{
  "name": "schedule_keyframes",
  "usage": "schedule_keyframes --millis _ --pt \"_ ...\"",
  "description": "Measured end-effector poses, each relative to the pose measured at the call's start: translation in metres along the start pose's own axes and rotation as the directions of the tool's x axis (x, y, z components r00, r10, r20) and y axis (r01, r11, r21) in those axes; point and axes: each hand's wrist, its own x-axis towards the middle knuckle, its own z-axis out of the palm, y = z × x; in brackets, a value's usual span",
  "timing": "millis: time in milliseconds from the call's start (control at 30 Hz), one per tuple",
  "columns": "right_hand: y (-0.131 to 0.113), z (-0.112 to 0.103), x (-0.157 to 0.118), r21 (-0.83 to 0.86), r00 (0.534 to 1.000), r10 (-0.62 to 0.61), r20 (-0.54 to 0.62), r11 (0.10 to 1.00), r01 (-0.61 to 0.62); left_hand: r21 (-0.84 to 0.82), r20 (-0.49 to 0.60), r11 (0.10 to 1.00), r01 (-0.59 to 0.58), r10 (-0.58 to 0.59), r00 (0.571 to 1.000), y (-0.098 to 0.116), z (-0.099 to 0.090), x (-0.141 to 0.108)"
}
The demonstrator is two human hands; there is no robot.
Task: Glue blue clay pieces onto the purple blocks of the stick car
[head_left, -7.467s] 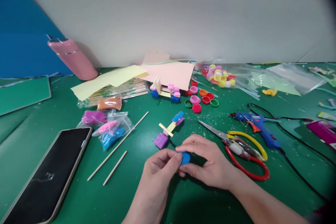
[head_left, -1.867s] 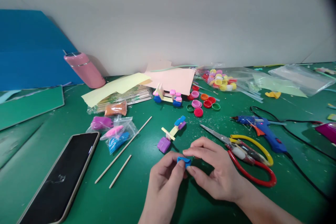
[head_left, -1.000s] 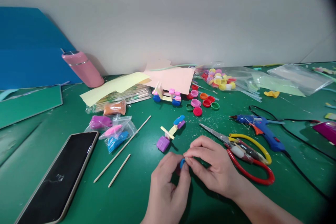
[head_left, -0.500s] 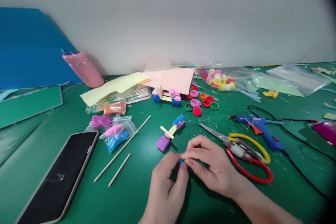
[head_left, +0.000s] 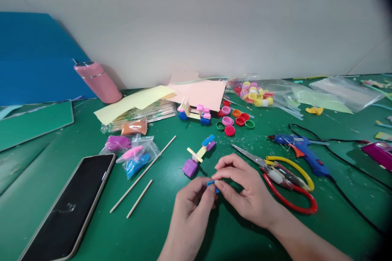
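Between the fingertips of both hands is a small piece of blue modelling clay (head_left: 211, 184), partly covered by the thumbs. My left hand (head_left: 194, 208) pinches it from the left, and my right hand (head_left: 243, 191) presses its thumb and fingertips on it from the right. Just beyond them on the table lies a small stick model (head_left: 198, 155) with purple clay blocks and a blue clay piece on one end. Farther back stands a similar stick model (head_left: 194, 114) with blue and pink clay. Scissors (head_left: 275, 171) with red and yellow handles lie beside my right hand.
Left of my hands are two wooden sticks (head_left: 142, 174), bagged clay (head_left: 136, 163) and a phone (head_left: 69, 208). Coloured bottle caps (head_left: 227, 121) sit behind the models. A blue glue gun (head_left: 301, 149) with its cord lies right. A pink tumbler (head_left: 99, 82) stands by the wall.
The fingers have shifted on the blue clay, and more of it shows now. My left hand has moved slightly left. Objects on the table have stayed in place.
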Motion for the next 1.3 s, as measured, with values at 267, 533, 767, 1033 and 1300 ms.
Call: schedule_keyframes --millis 267,533,767,1033,1300 --pt "-0.0009 0.0025 0.0004 -0.016 0.999 -0.011 -0.032 1.000 0.010 0.048 -0.027 0.998 -0.044 0.045 0.999 0.0034 -0.0003 -0.0003" --pt "-0.0019 0.0038 0.0012 0.002 0.999 0.008 -0.049 1.000 -0.008 0.050 -0.032 0.997 -0.059 0.061 0.998 0.0031 -0.0015 -0.0021" --pt "-0.0015 0.0021 0.0011 0.066 0.994 0.079 -0.081 0.995 -0.073 0.050 -0.095 0.998 -0.043 0.047 0.994 0.0037 -0.0012 0.0005" --pt "-0.0012 0.0049 0.0026 0.125 0.984 0.171 -0.050 0.979 -0.163 0.126 -0.118 0.988 -0.093 0.108 0.987 0.0009 -0.0042 0.0012" --pt "-0.0033 0.0040 0.0009 0.107 0.990 0.135 -0.040 0.986 -0.130 0.072 -0.046 0.994 -0.085 0.088 0.995 -0.0028 -0.0041 0.0029"
